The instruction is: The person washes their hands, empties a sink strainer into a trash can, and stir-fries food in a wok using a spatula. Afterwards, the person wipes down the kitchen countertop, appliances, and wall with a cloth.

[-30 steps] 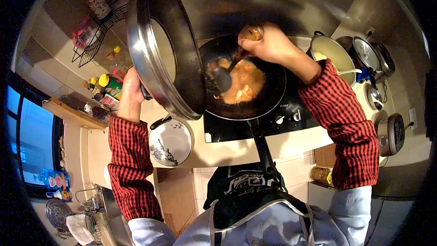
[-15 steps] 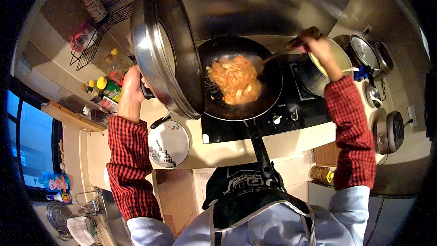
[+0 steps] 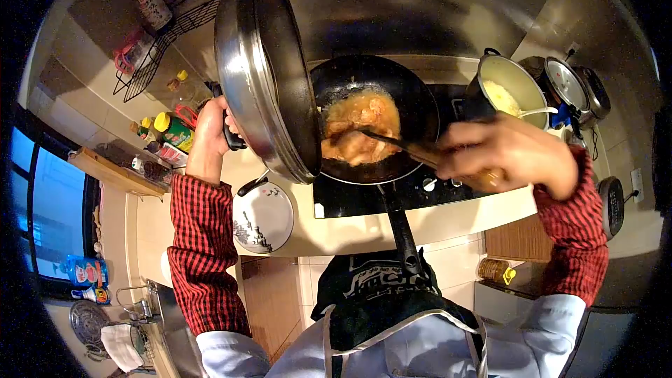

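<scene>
My left hand (image 3: 211,133) is closed on the black handle of a large metal pan lid (image 3: 245,77), holding it tilted nearly on edge at the left of the wok (image 3: 413,91). Reddish-orange saucy food in pieces (image 3: 360,115) lies in the wok, which sits on the black stove. Over the stove's right side, my right hand (image 3: 490,150) grips the handle of a spatula (image 3: 413,148), slightly blurred. The spatula's tip reaches into the food. The wok's long handle (image 3: 402,238) points toward my body.
A decorated white plate (image 3: 262,217) lies on the counter at left. A pot (image 3: 514,73) with yellowish contents and a light-coloured utensil stands right of the wok. Bottles (image 3: 171,129) stand along the left wall, below a wire rack (image 3: 164,42). Stove knobs (image 3: 429,184) face me.
My right hand has swung down and toward me from beside the pot, bringing the spatula across the food. The food has shifted. The lid sits slightly farther right in view.
</scene>
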Action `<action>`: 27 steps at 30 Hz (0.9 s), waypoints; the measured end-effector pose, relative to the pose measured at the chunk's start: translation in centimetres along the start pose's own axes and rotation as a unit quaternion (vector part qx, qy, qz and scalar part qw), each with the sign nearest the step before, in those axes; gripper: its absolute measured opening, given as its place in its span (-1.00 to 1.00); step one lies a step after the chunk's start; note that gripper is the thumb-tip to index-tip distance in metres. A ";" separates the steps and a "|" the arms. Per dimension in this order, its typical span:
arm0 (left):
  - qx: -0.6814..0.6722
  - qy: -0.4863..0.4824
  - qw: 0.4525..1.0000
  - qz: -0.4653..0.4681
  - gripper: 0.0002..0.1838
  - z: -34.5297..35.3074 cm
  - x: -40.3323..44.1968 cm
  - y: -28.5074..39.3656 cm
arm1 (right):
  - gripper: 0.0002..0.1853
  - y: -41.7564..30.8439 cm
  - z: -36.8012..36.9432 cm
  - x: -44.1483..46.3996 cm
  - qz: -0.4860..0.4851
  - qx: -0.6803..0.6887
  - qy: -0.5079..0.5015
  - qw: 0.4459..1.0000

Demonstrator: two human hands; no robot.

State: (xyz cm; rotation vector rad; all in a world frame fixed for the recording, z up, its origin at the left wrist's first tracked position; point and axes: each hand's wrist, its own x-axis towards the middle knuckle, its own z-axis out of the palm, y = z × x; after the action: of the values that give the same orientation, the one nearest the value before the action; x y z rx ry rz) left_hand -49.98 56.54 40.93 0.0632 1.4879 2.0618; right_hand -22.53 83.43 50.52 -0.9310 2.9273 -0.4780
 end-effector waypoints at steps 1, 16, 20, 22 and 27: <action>-0.001 0.000 1.000 0.001 -0.73 0.1 -0.1 0.0 | -0.64 -1.4 -1.0 -0.4 0.038 0.018 -0.030 0.999; 0.017 0.017 0.999 0.024 -0.74 0.1 -0.3 -0.5 | -0.87 4.2 0.5 -1.2 0.339 0.114 0.262 0.896; 0.027 0.020 0.999 0.028 -0.74 0.3 -0.7 -0.3 | -0.83 10.5 1.6 -2.0 0.459 0.144 0.359 0.800; 0.025 0.035 0.999 0.025 -0.75 0.5 -1.1 -0.2 | -0.80 13.7 3.9 -1.7 0.489 0.262 0.406 0.727; 0.010 0.032 0.999 0.015 -0.75 0.2 -0.9 -0.4 | -0.81 11.0 5.4 1.2 0.296 0.347 0.408 0.791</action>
State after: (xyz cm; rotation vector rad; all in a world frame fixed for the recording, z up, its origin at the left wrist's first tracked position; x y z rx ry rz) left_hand -48.97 56.33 40.96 0.0286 1.5556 2.0897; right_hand -29.05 89.73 42.13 0.4049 2.8960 -2.0809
